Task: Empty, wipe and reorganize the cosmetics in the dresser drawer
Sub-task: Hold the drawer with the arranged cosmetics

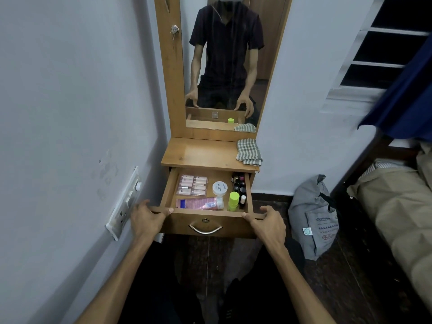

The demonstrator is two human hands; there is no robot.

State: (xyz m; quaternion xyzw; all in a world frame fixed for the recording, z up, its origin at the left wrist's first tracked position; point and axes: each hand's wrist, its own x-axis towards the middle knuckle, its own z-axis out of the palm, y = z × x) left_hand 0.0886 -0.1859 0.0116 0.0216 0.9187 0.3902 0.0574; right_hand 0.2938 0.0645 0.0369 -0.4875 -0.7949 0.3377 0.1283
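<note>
The wooden dresser drawer (205, 212) stands pulled out. My left hand (146, 217) grips its front edge at the left corner, and my right hand (268, 222) grips the right corner. Inside lie several small pink tubes (192, 185), a long pink tube (199, 203), a white round jar (220, 188), a lime-green capped bottle (233, 201) and a row of small dark nail polish bottles (239, 183). A striped folded cloth (249, 152) rests on the dresser top (201, 154) at the right.
A mirror (224, 66) rises behind the dresser top. A wall with a switch plate (125, 204) runs close on the left. A grey bag (313, 218) sits on the floor to the right, beside a bed (397, 202).
</note>
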